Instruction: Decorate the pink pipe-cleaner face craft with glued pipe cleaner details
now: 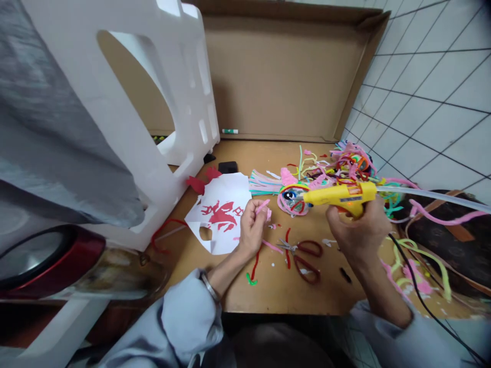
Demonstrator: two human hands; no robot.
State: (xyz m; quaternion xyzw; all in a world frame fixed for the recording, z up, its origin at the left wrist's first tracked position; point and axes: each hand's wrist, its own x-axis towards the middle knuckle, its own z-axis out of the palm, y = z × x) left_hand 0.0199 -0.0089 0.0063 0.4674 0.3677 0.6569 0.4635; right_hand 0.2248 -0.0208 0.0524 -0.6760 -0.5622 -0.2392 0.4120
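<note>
My right hand [358, 232] is wrapped round a yellow hot glue gun [339, 197], its nozzle pointing left and a long clear glue stick [429, 197] running out of its back. In front of the nozzle lies a fish-like figure [293, 199] made of pipe cleaners, with a blue eye and a striped tail. My left hand [252, 227] pinches a small pink pipe cleaner piece [263, 206] over the edge of a white paper sheet [226, 194] with red cut-out shapes. Red-handled scissors [307, 261] lie part open between my hands.
Loose pipe cleaners heap at the back right, beside a second colourful figure [355, 161]. A brown bag [445, 240] stands at the right, near the gun's black cord [412, 281]. At the left rises a white plastic frame [184, 87]; a cardboard panel [280, 82] stands behind.
</note>
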